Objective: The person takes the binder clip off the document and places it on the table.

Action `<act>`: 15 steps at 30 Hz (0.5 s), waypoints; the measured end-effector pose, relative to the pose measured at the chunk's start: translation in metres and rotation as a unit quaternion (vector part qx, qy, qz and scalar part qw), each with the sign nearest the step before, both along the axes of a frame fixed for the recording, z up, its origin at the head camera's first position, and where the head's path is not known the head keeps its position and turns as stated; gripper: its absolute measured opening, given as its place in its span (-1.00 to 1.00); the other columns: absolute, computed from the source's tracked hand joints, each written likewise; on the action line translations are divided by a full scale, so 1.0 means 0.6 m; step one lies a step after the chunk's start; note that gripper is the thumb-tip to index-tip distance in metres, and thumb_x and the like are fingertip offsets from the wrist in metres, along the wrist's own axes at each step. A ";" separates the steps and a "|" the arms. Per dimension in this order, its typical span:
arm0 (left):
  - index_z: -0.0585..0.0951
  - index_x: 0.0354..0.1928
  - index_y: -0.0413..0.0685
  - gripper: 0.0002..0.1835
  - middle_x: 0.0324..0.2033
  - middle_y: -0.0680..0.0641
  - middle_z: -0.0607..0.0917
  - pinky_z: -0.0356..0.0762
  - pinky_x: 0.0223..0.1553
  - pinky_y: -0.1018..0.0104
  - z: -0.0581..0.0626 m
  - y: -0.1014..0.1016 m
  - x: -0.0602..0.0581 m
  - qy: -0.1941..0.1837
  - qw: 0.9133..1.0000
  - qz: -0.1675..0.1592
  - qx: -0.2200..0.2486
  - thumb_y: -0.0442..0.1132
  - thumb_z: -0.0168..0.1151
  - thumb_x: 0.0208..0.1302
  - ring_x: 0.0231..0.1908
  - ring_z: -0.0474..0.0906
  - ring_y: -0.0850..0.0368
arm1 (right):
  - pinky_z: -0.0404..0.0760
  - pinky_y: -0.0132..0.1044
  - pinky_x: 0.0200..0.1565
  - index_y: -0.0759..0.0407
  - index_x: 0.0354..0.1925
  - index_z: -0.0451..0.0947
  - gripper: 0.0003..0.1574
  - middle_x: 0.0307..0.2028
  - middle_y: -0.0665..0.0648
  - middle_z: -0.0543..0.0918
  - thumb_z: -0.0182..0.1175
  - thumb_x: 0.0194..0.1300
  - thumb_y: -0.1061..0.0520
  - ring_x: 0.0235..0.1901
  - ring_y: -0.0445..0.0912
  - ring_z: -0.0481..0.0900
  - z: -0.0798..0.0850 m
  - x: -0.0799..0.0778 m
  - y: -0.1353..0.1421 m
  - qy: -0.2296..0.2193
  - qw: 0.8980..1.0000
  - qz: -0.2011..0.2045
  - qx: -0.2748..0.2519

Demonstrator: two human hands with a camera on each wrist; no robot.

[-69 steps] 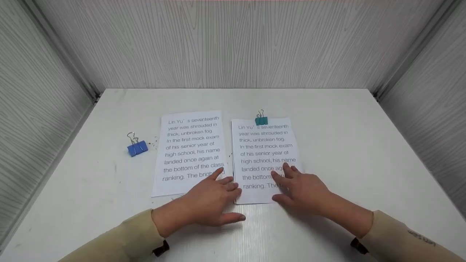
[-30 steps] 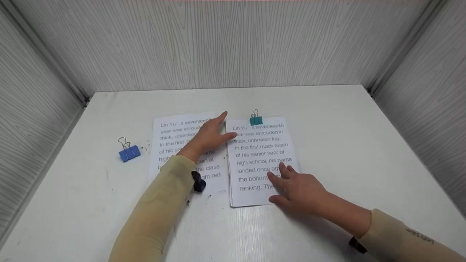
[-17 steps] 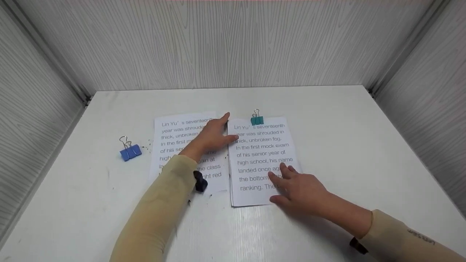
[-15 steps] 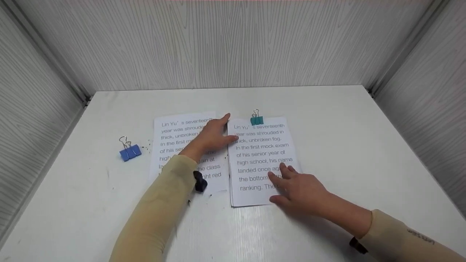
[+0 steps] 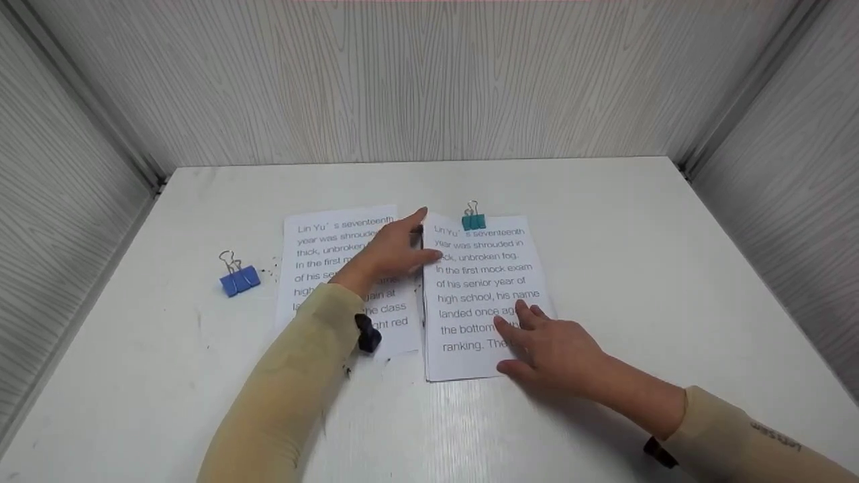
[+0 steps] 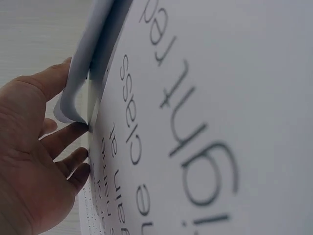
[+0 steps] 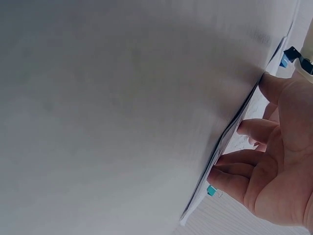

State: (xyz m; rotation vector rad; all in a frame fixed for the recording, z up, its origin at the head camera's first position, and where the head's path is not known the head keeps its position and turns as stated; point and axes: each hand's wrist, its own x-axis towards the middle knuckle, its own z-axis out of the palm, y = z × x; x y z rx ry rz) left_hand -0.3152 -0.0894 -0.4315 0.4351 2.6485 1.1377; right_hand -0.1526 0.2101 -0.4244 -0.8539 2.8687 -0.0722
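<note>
Printed paper sheets [image 5: 478, 285] lie in a stack before me, with a teal binder clip [image 5: 474, 222] on the top edge. My left hand [image 5: 394, 248] is at the stack's upper left corner. In the left wrist view, its thumb and index finger hold a curled page edge [image 6: 73, 105], lifted away from the pages beneath. My right hand [image 5: 560, 349] rests its spread fingers on the stack's lower right part. A second paper stack [image 5: 315, 245] lies to the left, partly hidden by my left hand and sleeve.
A blue binder clip [image 5: 240, 282] lies on the white table [image 5: 644, 228], left of the second stack. Small dark specks dot the table around that stack. Grey-patterned panels [image 5: 429, 80] enclose the back and both sides.
My left hand has moved from the stacks' lower edges to the right stack's upper left corner. That corner has since curled up under its fingers. The right hand stays in place.
</note>
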 end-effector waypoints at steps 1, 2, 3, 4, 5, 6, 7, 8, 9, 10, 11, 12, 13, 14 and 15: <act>-0.01 0.74 0.17 0.10 0.56 -0.09 0.37 0.03 0.61 0.09 0.002 0.001 0.001 -0.004 1.000 0.002 0.008 0.13 0.44 0.35 0.59 0.17 0.00 | 0.71 0.17 0.08 0.02 0.55 0.42 -0.14 0.47 0.45 0.40 0.26 0.47 -0.31 0.41 0.34 0.45 -0.001 0.000 0.000 0.001 1.000 0.001 0.001; -0.02 0.74 0.19 0.10 0.54 -0.10 0.40 0.06 0.60 0.08 0.003 0.002 0.001 -0.008 1.000 0.004 0.015 0.12 0.45 0.36 0.57 0.21 0.00 | 0.71 0.17 0.07 0.02 0.55 0.42 -0.14 0.47 0.45 0.40 0.26 0.47 -0.31 0.41 0.34 0.46 -0.001 -0.001 0.000 0.002 1.000 0.002 0.002; -0.02 0.74 0.22 0.10 0.53 -0.10 0.42 0.10 0.59 0.08 0.005 0.003 0.002 -0.010 1.000 0.004 0.024 0.11 0.45 0.36 0.55 0.25 0.00 | 0.71 0.17 0.08 0.02 0.56 0.42 -0.13 0.47 0.45 0.40 0.26 0.47 -0.31 0.41 0.33 0.45 -0.001 -0.001 0.000 0.002 1.000 0.001 0.004; -0.03 0.74 0.25 0.09 0.51 -0.11 0.43 0.15 0.57 0.07 0.006 0.004 0.002 -0.012 0.999 0.004 0.032 0.10 0.45 0.37 0.52 0.30 0.00 | 0.71 0.17 0.08 0.02 0.56 0.42 -0.13 0.48 0.45 0.40 0.26 0.47 -0.32 0.41 0.33 0.45 -0.002 -0.001 0.000 0.002 1.000 0.001 0.005; -0.03 0.74 0.27 0.09 0.51 -0.13 0.42 0.21 0.55 0.07 0.008 0.006 0.002 -0.015 0.999 0.003 0.042 0.08 0.45 0.37 0.49 0.35 0.00 | 0.71 0.17 0.09 0.02 0.56 0.42 -0.13 0.48 0.45 0.40 0.26 0.47 -0.32 0.41 0.33 0.45 -0.002 -0.001 0.000 0.002 1.000 0.000 0.006; -0.03 0.74 0.29 0.09 0.51 -0.14 0.41 0.26 0.52 0.07 0.009 0.008 0.002 -0.017 0.998 0.003 0.054 0.05 0.46 0.38 0.47 0.38 -0.01 | 0.70 0.17 0.10 0.01 0.56 0.42 -0.13 0.48 0.44 0.40 0.26 0.46 -0.33 0.42 0.33 0.45 -0.003 -0.002 0.000 0.002 1.000 -0.001 0.007; -0.04 0.74 0.30 0.08 0.51 -0.15 0.40 0.30 0.50 0.07 0.010 0.010 0.002 -0.020 0.998 0.004 0.067 0.02 0.46 0.38 0.45 0.41 -0.02 | 0.70 0.17 0.11 0.01 0.56 0.41 -0.12 0.48 0.44 0.39 0.26 0.46 -0.33 0.42 0.33 0.45 -0.003 -0.001 0.000 0.000 1.000 -0.003 0.007; -0.04 0.74 0.30 0.09 0.52 -0.17 0.39 0.35 0.47 0.07 0.011 0.013 0.002 -0.025 0.996 0.007 0.081 -0.02 0.47 0.38 0.43 0.44 -0.04 | 0.70 0.16 0.11 0.00 0.56 0.41 -0.12 0.48 0.43 0.39 0.26 0.46 -0.33 0.42 0.32 0.45 -0.003 -0.001 0.000 -0.001 1.000 -0.004 0.007; -0.04 0.74 0.31 0.09 0.52 -0.18 0.38 0.40 0.44 0.06 0.012 0.015 0.002 -0.028 0.995 0.014 0.093 -0.04 0.48 0.38 0.41 0.47 -0.05 | 0.70 0.16 0.10 0.00 0.56 0.41 -0.12 0.49 0.43 0.39 0.26 0.46 -0.33 0.42 0.32 0.44 -0.003 -0.001 0.000 -0.001 1.000 -0.005 0.007; -0.05 0.74 0.31 0.10 0.52 -0.20 0.36 0.43 0.42 0.06 0.012 0.018 0.001 -0.032 0.994 0.023 0.102 -0.07 0.48 0.37 0.39 0.49 -0.06 | 0.70 0.17 0.11 0.00 0.56 0.41 -0.12 0.49 0.43 0.39 0.26 0.46 -0.33 0.42 0.32 0.44 -0.003 -0.001 0.001 -0.002 1.000 -0.006 0.007; -0.05 0.74 0.29 0.11 0.53 -0.23 0.35 0.43 0.41 0.05 0.012 0.020 0.001 -0.034 0.993 0.033 0.109 -0.08 0.48 0.37 0.40 0.48 -0.09 | 0.70 0.17 0.11 0.00 0.56 0.41 -0.12 0.49 0.43 0.39 0.26 0.46 -0.33 0.42 0.33 0.44 -0.003 -0.001 0.000 -0.002 1.000 -0.007 0.008; -0.06 0.74 0.27 0.12 0.54 -0.26 0.33 0.41 0.42 0.04 0.012 0.021 0.000 -0.036 0.992 0.044 0.116 -0.09 0.49 0.37 0.40 0.47 -0.10 | 0.70 0.17 0.10 0.00 0.56 0.41 -0.12 0.49 0.43 0.39 0.26 0.46 -0.33 0.42 0.33 0.44 -0.002 -0.001 0.000 -0.003 1.000 -0.006 0.008; -0.07 0.74 0.25 0.12 0.54 -0.29 0.31 0.39 0.44 0.03 0.011 0.022 0.000 -0.038 0.991 0.052 0.120 -0.10 0.49 0.36 0.43 0.44 -0.12 | 0.70 0.18 0.10 0.00 0.56 0.41 -0.12 0.49 0.43 0.39 0.25 0.46 -0.33 0.42 0.33 0.44 -0.002 -0.001 0.000 -0.003 1.000 -0.006 0.008; -0.07 0.75 0.25 0.12 0.55 -0.31 0.30 0.37 0.45 0.03 0.011 0.022 -0.001 -0.041 0.990 0.061 0.124 -0.10 0.49 0.36 0.44 0.41 -0.13 | 0.71 0.18 0.09 0.01 0.56 0.42 -0.13 0.48 0.44 0.39 0.25 0.47 -0.33 0.42 0.34 0.44 -0.001 -0.001 0.000 -0.002 1.000 -0.005 0.007; -0.06 0.74 0.25 0.12 0.55 -0.30 0.30 0.35 0.46 0.05 0.010 0.022 -0.001 -0.045 0.988 0.067 0.129 -0.11 0.49 0.36 0.45 0.40 -0.12 | 0.71 0.18 0.09 0.02 0.55 0.42 -0.13 0.48 0.45 0.40 0.25 0.47 -0.33 0.41 0.34 0.45 -0.001 -0.001 0.001 0.000 1.000 -0.002 0.005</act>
